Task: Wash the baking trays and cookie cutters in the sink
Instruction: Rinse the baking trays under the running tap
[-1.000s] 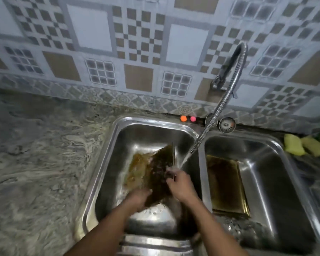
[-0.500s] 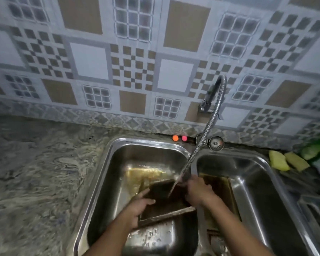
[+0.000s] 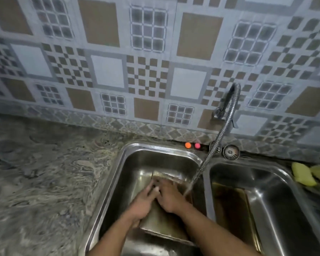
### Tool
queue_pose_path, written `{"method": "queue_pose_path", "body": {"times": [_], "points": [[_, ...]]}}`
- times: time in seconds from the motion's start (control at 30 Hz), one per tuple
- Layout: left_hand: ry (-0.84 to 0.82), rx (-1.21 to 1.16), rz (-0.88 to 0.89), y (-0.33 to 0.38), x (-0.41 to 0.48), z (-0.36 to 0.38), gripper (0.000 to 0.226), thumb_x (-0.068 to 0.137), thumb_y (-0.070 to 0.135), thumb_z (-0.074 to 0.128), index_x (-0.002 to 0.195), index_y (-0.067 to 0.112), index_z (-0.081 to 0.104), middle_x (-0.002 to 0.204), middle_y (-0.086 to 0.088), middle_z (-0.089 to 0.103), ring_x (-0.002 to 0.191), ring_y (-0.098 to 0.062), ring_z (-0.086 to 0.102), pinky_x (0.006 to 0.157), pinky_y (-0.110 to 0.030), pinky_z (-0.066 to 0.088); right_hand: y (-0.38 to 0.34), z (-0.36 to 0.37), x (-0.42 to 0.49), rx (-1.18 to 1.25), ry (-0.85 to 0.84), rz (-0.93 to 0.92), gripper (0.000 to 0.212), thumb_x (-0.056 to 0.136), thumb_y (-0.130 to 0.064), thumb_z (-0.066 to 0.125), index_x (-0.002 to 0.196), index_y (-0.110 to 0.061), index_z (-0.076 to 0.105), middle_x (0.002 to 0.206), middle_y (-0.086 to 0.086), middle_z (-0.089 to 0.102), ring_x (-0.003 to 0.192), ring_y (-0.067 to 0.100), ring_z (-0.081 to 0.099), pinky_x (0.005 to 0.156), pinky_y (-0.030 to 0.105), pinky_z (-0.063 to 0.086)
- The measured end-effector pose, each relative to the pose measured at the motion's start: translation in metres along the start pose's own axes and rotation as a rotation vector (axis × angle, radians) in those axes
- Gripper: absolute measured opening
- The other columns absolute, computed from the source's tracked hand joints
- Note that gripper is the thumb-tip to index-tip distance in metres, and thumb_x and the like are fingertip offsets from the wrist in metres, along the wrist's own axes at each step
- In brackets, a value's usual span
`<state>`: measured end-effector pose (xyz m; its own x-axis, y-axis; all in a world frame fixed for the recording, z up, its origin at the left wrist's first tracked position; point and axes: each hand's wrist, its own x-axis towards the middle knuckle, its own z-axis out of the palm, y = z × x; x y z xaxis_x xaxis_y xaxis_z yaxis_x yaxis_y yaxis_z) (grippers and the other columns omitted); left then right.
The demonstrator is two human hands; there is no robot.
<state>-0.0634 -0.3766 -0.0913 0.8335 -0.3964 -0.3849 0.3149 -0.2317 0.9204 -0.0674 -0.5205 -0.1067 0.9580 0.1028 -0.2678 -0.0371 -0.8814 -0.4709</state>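
A stained, brownish baking tray (image 3: 162, 227) lies tilted in the left sink basin (image 3: 131, 163), its far edge raised. My left hand (image 3: 142, 202) and my right hand (image 3: 169, 198) rest side by side on its upper face, fingers stretched forward and blurred by motion. Water runs from the flexible faucet hose (image 3: 220, 139) and lands just right of my right hand. A second dark tray (image 3: 233, 209) lies flat in the right sink basin (image 3: 277, 182). No cookie cutters are visible.
Two yellow sponges (image 3: 303, 175) sit on the counter right of the sink. A round metal strainer (image 3: 231, 152) and small orange (image 3: 187, 145) and pink (image 3: 197, 145) balls lie behind the basins. Marbled countertop (image 3: 44, 182) stretches to the left. A tiled wall stands behind.
The tray went from held up on edge to lying lower in the left basin. Both hands moved from its edges onto its top face, close together.
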Motion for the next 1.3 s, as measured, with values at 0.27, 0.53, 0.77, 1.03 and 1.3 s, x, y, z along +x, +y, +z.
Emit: {"method": "queue_pose_path", "body": {"times": [0.27,0.53,0.77,1.03,1.3], "points": [[0.121,0.066,0.126,0.009,0.009,0.027,0.045,0.106,0.017,0.039,0.151,0.013,0.035,0.154,0.001,0.036,0.139,-0.005,0.03,0.092,0.009,0.023,0.034,-0.003,-0.016,0.106,0.176,0.377,0.09,0.081,-0.083,0.018,0.155,-0.033,0.006,0.164,-0.001,-0.006,0.151,0.029,-0.006,0.121,0.05,0.006],[0.376,0.069,0.163,0.007,0.032,0.04,0.048,0.104,0.018,0.046,0.15,0.011,0.036,0.152,-0.007,0.042,0.141,-0.016,0.037,0.109,-0.017,0.025,0.055,-0.01,-0.039,0.284,0.151,0.245,0.088,0.084,-0.069,0.053,0.154,-0.025,0.022,0.162,-0.002,0.017,0.149,0.015,0.015,0.119,0.03,0.016],[0.521,0.068,0.153,0.006,0.034,0.043,0.051,0.103,0.022,0.047,0.152,0.021,0.035,0.15,-0.012,0.045,0.137,-0.028,0.045,0.108,-0.028,0.036,0.028,0.003,-0.058,0.032,0.312,0.194,0.035,0.091,-0.052,0.046,0.107,-0.024,0.058,0.114,0.003,0.058,0.107,0.023,0.056,0.088,0.037,0.049],[0.499,0.079,0.074,-0.011,0.034,0.034,0.053,0.104,0.029,0.046,0.154,0.023,0.031,0.153,-0.015,0.042,0.138,-0.032,0.043,0.11,-0.037,0.035,0.027,0.016,-0.071,0.19,0.191,0.055,0.038,0.091,-0.048,0.05,0.072,-0.016,0.053,0.076,-0.001,0.057,0.073,0.016,0.056,0.069,0.04,0.051],[0.492,0.133,0.023,-0.021,0.034,0.03,0.053,0.104,0.032,0.043,0.151,0.009,0.037,0.148,-0.02,0.046,0.133,-0.035,0.047,0.101,-0.03,0.035,0.024,0.022,-0.058,0.161,-0.07,0.135,0.069,0.089,-0.065,0.044,0.15,-0.037,0.028,0.159,-0.001,0.022,0.146,0.023,0.018,0.119,0.044,0.017]]}}
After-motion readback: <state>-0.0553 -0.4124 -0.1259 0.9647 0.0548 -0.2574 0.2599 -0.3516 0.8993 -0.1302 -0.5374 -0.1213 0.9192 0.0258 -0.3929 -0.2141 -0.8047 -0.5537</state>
